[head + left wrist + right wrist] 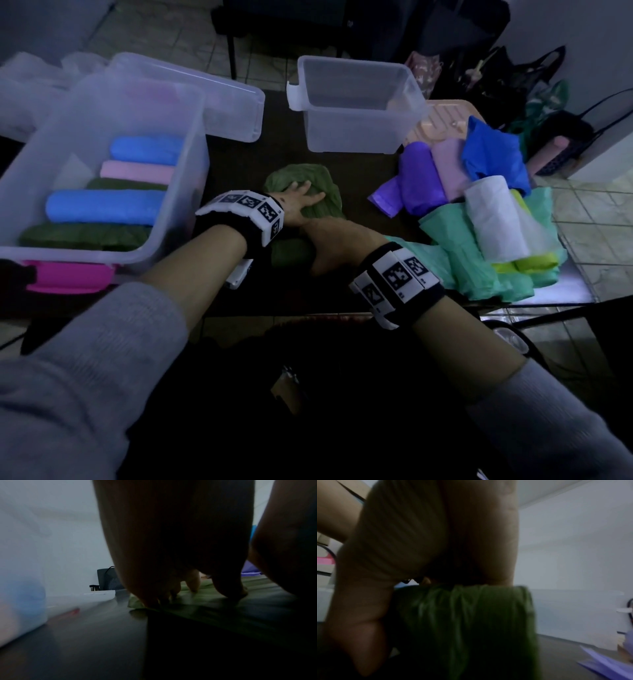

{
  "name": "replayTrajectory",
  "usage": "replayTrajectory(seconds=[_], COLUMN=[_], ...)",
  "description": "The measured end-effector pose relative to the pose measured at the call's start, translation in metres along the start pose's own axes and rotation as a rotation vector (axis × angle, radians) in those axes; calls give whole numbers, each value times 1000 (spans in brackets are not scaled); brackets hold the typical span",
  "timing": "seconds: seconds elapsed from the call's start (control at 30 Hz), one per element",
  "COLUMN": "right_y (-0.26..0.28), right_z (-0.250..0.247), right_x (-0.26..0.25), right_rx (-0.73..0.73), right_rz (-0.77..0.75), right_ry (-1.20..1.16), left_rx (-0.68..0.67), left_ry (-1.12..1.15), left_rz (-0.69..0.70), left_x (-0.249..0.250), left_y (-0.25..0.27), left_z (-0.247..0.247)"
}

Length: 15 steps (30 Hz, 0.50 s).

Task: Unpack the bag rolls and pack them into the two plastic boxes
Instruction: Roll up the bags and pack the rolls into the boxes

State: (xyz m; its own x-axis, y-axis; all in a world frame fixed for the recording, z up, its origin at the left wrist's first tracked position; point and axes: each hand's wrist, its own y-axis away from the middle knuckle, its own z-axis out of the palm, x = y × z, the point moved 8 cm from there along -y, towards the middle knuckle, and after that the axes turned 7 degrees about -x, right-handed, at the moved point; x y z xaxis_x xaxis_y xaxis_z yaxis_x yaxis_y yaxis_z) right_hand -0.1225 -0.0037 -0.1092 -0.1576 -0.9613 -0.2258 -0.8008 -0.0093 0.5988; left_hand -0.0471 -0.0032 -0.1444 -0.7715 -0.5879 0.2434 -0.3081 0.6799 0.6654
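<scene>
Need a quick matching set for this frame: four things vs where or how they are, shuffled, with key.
Things:
1. left hand
2. far box
3. near box
4. white roll

States:
A. nothing visible inside
B. lies on the pile of bags at the right
C. fingers spread flat on the green bag
D. holds blue, pink and green rolls

Pairs: 1-C, 2-A, 3-D, 4-B
</scene>
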Motion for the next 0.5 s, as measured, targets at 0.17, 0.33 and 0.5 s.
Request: replayTrajectory(seconds=[0.17, 0.33, 0.5], right_y=[4, 9, 11], right_z=[4, 5, 6], right_x=[-4, -2, 0], right_rx=[3, 39, 123], right_rz=[-32, -56, -64], right_ry=[-13, -96, -110], left_rx=[-7, -30, -3], left_ry=[-20, -15, 24], left_rz=[8, 6, 19], left_x=[0, 2, 2], left_y=[2, 5, 7], left_z=[3, 0, -1])
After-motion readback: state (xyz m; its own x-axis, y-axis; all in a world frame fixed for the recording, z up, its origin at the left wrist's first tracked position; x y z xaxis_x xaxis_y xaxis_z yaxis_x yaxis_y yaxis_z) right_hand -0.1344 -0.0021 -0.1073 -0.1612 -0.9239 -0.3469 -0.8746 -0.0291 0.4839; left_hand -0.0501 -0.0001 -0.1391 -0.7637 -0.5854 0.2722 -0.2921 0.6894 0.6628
